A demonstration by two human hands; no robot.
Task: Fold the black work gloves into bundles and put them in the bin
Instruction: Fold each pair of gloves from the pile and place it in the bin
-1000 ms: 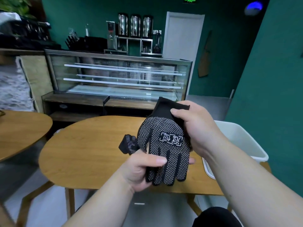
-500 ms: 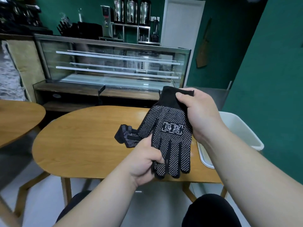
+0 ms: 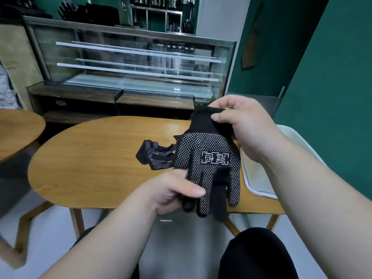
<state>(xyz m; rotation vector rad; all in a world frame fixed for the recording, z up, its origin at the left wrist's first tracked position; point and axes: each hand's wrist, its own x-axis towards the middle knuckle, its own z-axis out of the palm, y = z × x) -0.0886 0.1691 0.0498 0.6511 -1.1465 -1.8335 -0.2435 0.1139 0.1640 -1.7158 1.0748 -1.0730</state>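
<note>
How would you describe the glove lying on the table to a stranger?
Start at the oval wooden table straight ahead. Near its middle lies the glove bundle, just left of the held-up glove. It alone is folded small, with no hand on it.

Presents bare-handed: left hand (image 3: 173, 190) and right hand (image 3: 247, 127) uncovered. Shows left forearm (image 3: 112, 238) and right forearm (image 3: 314, 198) bare up to the frame edge. Carries a short, trimmed nail on the left thumb (image 3: 198, 191). Wears plain black trousers (image 3: 255, 256), matte, seen fullest over the right thigh.
</note>
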